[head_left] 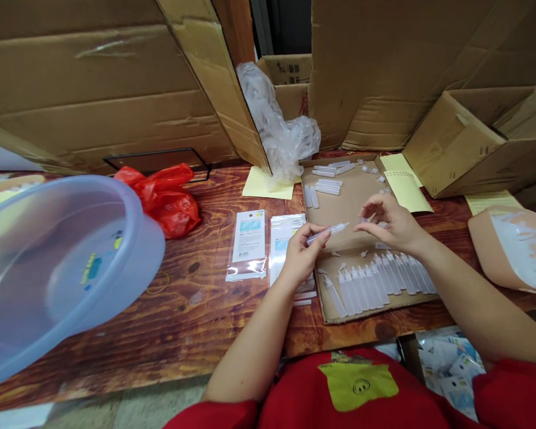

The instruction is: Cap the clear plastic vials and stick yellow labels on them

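Brown counter [183, 322] holds a cardboard tray [355, 196] of little bottles [355, 290]. Above it, the left hand [302, 253] grips one clear bottle [330, 231]; the right hand [395, 226] pinches a tiny clear bit [362, 220] near its tip. Probably fitting; lining up needs care.

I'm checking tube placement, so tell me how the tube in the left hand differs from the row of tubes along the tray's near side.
The held tube is gripped in the left hand over the tray; the row of tubes lies in it. The held tube points rightward, toward the right hand; the row of tubes points mostly to the tray's far side. Both are translucent and whitish, with narrow tips.
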`<action>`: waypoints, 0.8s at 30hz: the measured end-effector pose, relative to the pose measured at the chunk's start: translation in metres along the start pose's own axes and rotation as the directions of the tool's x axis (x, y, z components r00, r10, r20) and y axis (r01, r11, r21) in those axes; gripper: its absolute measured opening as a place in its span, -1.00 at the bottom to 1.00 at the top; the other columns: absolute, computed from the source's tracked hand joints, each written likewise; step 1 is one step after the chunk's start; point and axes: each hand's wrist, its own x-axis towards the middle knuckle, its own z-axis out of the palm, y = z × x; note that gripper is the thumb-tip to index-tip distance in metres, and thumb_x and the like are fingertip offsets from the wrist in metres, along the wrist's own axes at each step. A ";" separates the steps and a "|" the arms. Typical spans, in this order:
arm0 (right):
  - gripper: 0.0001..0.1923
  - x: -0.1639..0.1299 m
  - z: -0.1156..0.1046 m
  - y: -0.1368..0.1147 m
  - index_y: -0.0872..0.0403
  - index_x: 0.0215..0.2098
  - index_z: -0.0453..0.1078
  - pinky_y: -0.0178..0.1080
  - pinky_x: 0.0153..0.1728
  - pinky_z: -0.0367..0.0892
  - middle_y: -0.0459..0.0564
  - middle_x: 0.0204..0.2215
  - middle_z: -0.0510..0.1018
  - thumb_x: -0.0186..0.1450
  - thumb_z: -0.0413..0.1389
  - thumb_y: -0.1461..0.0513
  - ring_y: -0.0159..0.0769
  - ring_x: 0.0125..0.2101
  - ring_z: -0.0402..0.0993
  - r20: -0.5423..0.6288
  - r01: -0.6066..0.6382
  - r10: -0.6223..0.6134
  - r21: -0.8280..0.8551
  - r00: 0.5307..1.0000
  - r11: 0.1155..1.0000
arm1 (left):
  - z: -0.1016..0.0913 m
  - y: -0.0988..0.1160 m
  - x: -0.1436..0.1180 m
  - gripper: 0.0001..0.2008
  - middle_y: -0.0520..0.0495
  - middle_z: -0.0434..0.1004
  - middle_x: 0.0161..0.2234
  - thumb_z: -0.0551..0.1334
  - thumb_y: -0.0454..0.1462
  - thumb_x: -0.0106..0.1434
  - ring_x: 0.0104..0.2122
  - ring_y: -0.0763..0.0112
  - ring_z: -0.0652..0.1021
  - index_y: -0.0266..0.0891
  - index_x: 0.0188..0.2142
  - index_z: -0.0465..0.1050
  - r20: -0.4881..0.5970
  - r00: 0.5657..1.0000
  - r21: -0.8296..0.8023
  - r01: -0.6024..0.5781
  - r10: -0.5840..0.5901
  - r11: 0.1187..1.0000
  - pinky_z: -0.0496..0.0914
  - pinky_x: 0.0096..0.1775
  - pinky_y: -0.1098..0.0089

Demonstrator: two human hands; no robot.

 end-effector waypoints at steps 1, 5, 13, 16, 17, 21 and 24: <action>-0.66 0.000 0.001 -0.009 -0.02 -0.12 0.29 -0.25 -0.34 0.47 -0.07 -0.27 0.53 0.27 0.29 0.08 -0.36 -0.37 0.49 -0.001 0.085 -0.085 -0.019 0.996 0.996 | 0.000 0.000 -0.001 -0.57 0.12 0.29 -0.54 0.40 0.07 0.13 -0.54 0.53 0.25 -0.24 -0.29 0.48 0.018 1.000 -0.025 0.011 -0.011 1.000 0.13 -0.45 0.44; -0.79 0.006 0.001 -0.032 0.02 -0.23 0.38 -0.31 -0.34 0.46 -0.07 -0.32 0.54 0.28 0.32 0.19 -0.40 -0.40 0.47 -0.001 0.347 -0.348 -0.072 0.937 0.935 | 0.000 -0.002 -0.003 -0.55 0.14 0.26 -0.53 0.41 0.10 0.12 -0.55 0.55 0.22 -0.20 -0.29 0.42 0.087 0.996 -0.107 0.039 -0.030 0.993 0.12 -0.47 0.46; -0.87 0.003 0.004 -0.047 0.06 -0.31 0.42 -0.31 -0.29 0.47 -0.02 -0.34 0.58 0.30 0.29 0.26 -0.37 -0.32 0.54 -0.002 0.446 -0.450 -0.123 0.893 0.886 | 0.003 0.004 -0.008 -0.54 0.18 0.22 -0.54 0.43 0.07 0.11 -0.57 0.59 0.24 -0.20 -0.29 0.36 0.174 0.982 -0.216 0.118 -0.080 0.969 0.12 -0.49 0.51; -0.91 -0.003 0.005 -0.050 0.05 -0.33 0.43 -0.29 -0.28 0.48 0.00 -0.31 0.60 0.34 0.24 0.27 -0.36 -0.30 0.56 -0.023 0.436 -0.444 -0.151 0.896 0.887 | 0.004 0.007 -0.009 -0.54 0.18 0.24 -0.53 0.45 0.06 0.09 -0.58 0.60 0.24 -0.20 -0.29 0.34 0.211 0.971 -0.265 0.164 -0.109 0.950 0.13 -0.51 0.51; -0.91 -0.005 0.006 -0.051 0.03 -0.34 0.44 -0.27 -0.27 0.49 0.00 -0.30 0.61 0.35 0.23 0.26 -0.34 -0.30 0.57 -0.031 0.418 -0.427 -0.152 0.904 0.895 | 0.004 0.008 -0.010 -0.53 0.18 0.24 -0.53 0.45 0.06 0.09 -0.58 0.59 0.24 -0.20 -0.29 0.34 0.232 0.966 -0.269 0.178 -0.115 0.946 0.13 -0.51 0.51; -0.81 -0.006 0.007 -0.054 -0.01 -0.41 0.47 -0.19 -0.23 0.49 0.01 -0.31 0.63 0.38 0.18 0.19 -0.29 -0.29 0.56 0.013 0.331 -0.332 -0.120 0.943 0.936 | 0.004 0.010 -0.011 -0.51 0.17 0.29 -0.52 0.43 0.09 0.09 -0.58 0.60 0.27 -0.19 -0.29 0.31 0.252 0.961 -0.194 0.163 -0.111 0.967 0.13 -0.51 0.50; -0.77 -0.003 0.009 -0.056 -0.01 -0.43 0.49 -0.17 -0.24 0.48 0.03 -0.33 0.63 0.34 0.23 0.08 -0.26 -0.30 0.56 0.031 0.207 -0.206 -0.041 0.978 0.977 | 0.004 0.010 -0.012 -0.50 0.16 0.33 -0.50 0.43 0.10 0.09 -0.58 0.62 0.27 -0.19 -0.30 0.30 0.237 0.966 -0.172 0.146 -0.103 0.974 0.14 -0.50 0.50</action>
